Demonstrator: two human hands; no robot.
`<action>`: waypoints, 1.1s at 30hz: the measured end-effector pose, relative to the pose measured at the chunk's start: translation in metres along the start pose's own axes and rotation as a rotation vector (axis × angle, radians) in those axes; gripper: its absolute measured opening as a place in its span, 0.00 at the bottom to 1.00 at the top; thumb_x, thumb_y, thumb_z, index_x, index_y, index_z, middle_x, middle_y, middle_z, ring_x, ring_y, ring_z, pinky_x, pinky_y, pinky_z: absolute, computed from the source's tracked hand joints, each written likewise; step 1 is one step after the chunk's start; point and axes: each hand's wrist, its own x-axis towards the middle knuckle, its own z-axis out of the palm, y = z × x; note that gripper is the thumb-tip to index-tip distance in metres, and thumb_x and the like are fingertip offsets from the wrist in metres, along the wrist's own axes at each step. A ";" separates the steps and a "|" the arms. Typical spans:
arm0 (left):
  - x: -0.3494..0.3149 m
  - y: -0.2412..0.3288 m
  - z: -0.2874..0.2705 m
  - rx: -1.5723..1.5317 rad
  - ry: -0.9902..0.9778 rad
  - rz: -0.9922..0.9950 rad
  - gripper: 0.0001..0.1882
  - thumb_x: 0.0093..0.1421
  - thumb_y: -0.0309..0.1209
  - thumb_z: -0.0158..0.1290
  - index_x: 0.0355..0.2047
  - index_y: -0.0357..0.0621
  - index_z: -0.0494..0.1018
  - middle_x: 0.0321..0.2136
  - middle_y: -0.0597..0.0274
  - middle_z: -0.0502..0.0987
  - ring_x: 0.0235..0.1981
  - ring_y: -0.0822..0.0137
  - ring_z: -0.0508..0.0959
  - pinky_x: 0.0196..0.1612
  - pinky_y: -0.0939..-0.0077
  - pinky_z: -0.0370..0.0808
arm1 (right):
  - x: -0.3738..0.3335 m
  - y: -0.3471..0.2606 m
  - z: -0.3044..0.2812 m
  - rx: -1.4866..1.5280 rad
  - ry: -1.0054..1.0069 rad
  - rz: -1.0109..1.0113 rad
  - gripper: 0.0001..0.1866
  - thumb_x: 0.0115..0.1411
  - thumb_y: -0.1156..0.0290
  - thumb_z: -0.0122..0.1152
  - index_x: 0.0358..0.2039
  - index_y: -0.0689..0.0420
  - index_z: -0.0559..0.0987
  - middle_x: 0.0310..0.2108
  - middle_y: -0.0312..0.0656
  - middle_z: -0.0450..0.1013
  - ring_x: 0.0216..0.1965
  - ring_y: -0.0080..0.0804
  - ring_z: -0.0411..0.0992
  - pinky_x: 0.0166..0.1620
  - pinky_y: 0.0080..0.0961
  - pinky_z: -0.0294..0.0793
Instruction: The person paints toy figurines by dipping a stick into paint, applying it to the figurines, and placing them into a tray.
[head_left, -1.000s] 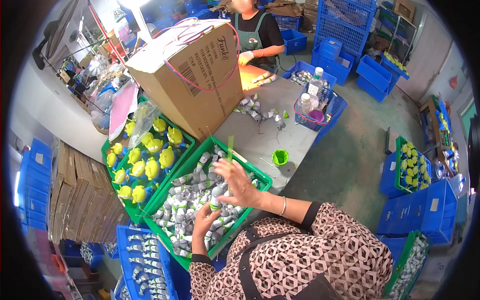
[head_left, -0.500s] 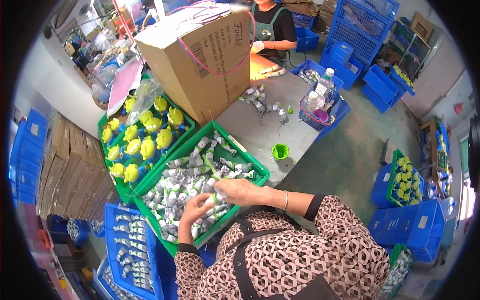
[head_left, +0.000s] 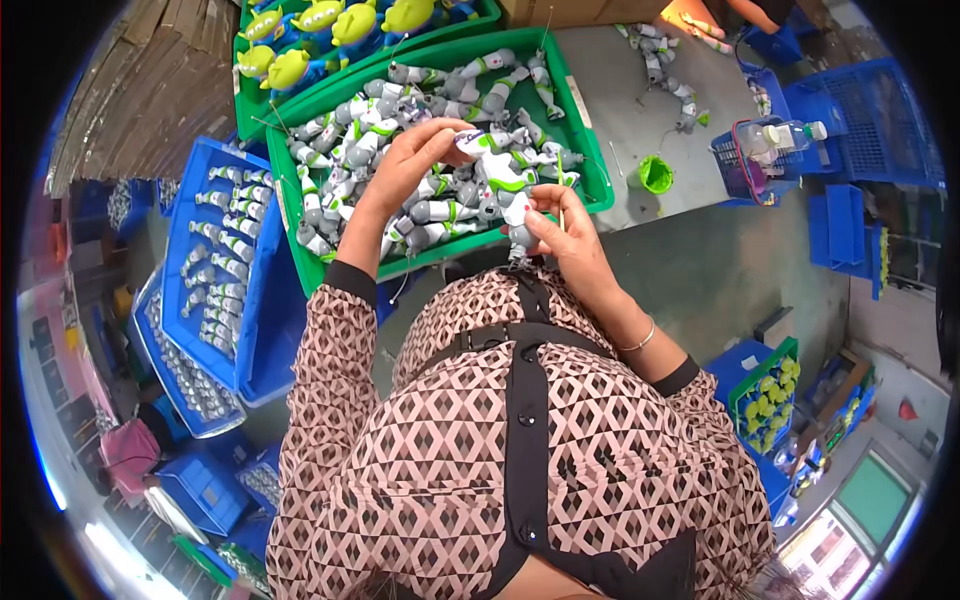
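Above the near edge of a green tray (head_left: 596, 135) I hold a white, grey and green toy figure (head_left: 505, 178). My left hand (head_left: 425, 155) is closed on its upper end, beside a purple patch. My right hand (head_left: 572, 245) pinches its lower grey end with thumb and fingers. A thin pale stick (head_left: 562, 218) also shows at the right fingers; its far end cannot be made out. The tray beneath is heaped with similar toy pieces (head_left: 350, 140). To the right, a small bright-green cup (head_left: 655, 175) stands on the grey table (head_left: 610, 95).
Yellow-green toy heads (head_left: 355, 25) fill another green tray behind. At left, a tilted blue tray (head_left: 250, 320) carries rows of grey-white pieces. More pieces (head_left: 665, 70) lie on the table near a basket with bottles (head_left: 775, 138). Another person's arm (head_left: 755, 12) shows at the top.
The view has tipped down toward my body. The toy, earlier mostly covered by my fingers, now stretches between my two hands, which are further apart.
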 end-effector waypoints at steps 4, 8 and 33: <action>-0.005 -0.008 0.003 0.037 -0.003 0.028 0.18 0.66 0.42 0.48 0.44 0.40 0.76 0.41 0.64 0.77 0.42 0.74 0.74 0.44 0.77 0.73 | -0.012 0.006 0.005 -0.095 -0.043 -0.052 0.25 0.61 0.69 0.60 0.53 0.62 0.61 0.46 0.41 0.64 0.37 0.22 0.72 0.37 0.18 0.74; -0.012 0.002 0.004 0.064 -0.046 -0.059 0.17 0.64 0.40 0.49 0.42 0.40 0.78 0.44 0.61 0.77 0.51 0.68 0.72 0.56 0.72 0.64 | -0.018 0.006 0.010 -0.305 -0.066 -0.099 0.28 0.57 0.70 0.64 0.53 0.64 0.62 0.45 0.45 0.66 0.38 0.26 0.74 0.41 0.22 0.75; 0.007 -0.004 0.019 0.045 -0.061 -0.086 0.14 0.65 0.32 0.45 0.42 0.34 0.75 0.36 0.55 0.80 0.41 0.66 0.77 0.49 0.74 0.68 | -0.063 -0.056 -0.160 -0.786 0.766 -0.515 0.11 0.64 0.71 0.54 0.44 0.61 0.77 0.27 0.38 0.73 0.27 0.20 0.72 0.31 0.19 0.71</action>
